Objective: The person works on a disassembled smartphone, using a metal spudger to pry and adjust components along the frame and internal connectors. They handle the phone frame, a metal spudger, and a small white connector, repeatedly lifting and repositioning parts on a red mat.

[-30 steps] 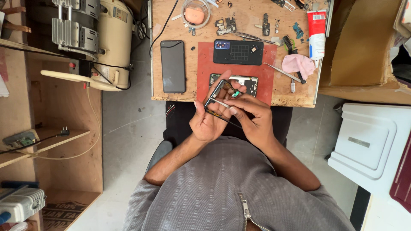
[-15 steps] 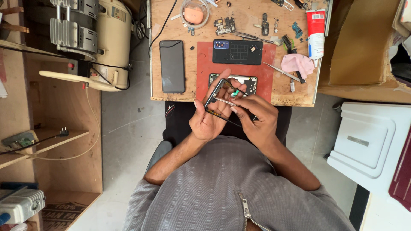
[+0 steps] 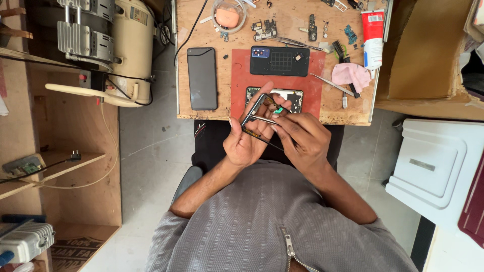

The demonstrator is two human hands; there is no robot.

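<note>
Head view, looking straight down: the left hand (image 3: 248, 141) is closed around a thin dark phone frame (image 3: 258, 117), thumb laid along its upper edge and the other fingers curled underneath, so the frame is tilted up off the work surface. The right hand (image 3: 301, 140) has thumb and fingertips pinched on metal tweezers (image 3: 263, 119), whose tips cross the open middle of the frame.

Taking the red mat (image 3: 241, 88) on the wooden bench (image 3: 297, 38) as landmark: both hands and the frame are over its near edge, just above an opened phone body (image 3: 292, 96) that lies on the mat's near half. A black phone back cover (image 3: 280, 61) lies across the mat's far half. A dark phone (image 3: 202, 78) lies face down on the bench just left of the mat. To the mat's right lie a pink cloth (image 3: 352, 73) and a second pair of tweezers (image 3: 333, 85), and farther right a red-and-white tube (image 3: 373, 38). Beyond the mat's far edge sit small circuit boards (image 3: 264, 29) and an orange case (image 3: 227, 17) in a clear round lid. Well left of the mat, off the bench, stands a cream machine (image 3: 128, 50).
</note>
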